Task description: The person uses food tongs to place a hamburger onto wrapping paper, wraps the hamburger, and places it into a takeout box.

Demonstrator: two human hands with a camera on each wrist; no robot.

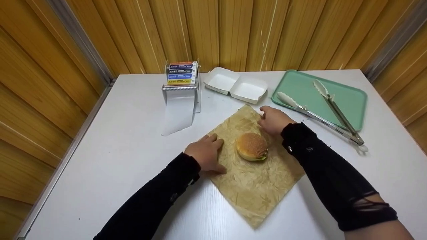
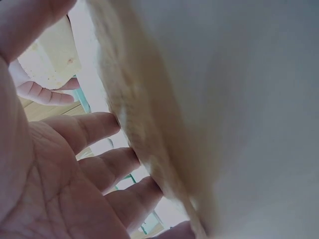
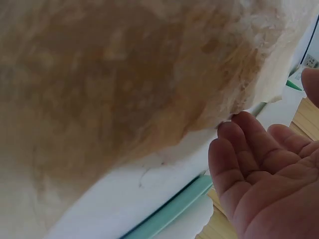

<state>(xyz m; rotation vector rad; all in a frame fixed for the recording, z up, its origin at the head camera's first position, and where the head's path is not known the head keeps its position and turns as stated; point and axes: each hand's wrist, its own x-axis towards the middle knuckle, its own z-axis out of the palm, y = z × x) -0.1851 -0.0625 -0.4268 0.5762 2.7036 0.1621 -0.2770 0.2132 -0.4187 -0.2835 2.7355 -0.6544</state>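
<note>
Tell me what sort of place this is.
Probably a fast-food preparation area, though it could be a mock-up of one: a burger lies on a sheet of brown paper, an open white food box sits behind it, and tongs rest partly on a green tray.

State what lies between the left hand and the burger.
Only wrinkled brown paper lies between the left hand and the burger, in the head view.

A white table [image 1: 110, 160] has a back wall [image 1: 233, 33] of upright yellow-brown boards behind it. A left wall [image 1: 40, 66] and a right wall [image 1: 405, 80], also wood-patterned, flank the table. Grey metal strips [image 1: 81, 43] run up both corners beyond it; pale light glosses its near part.
</note>
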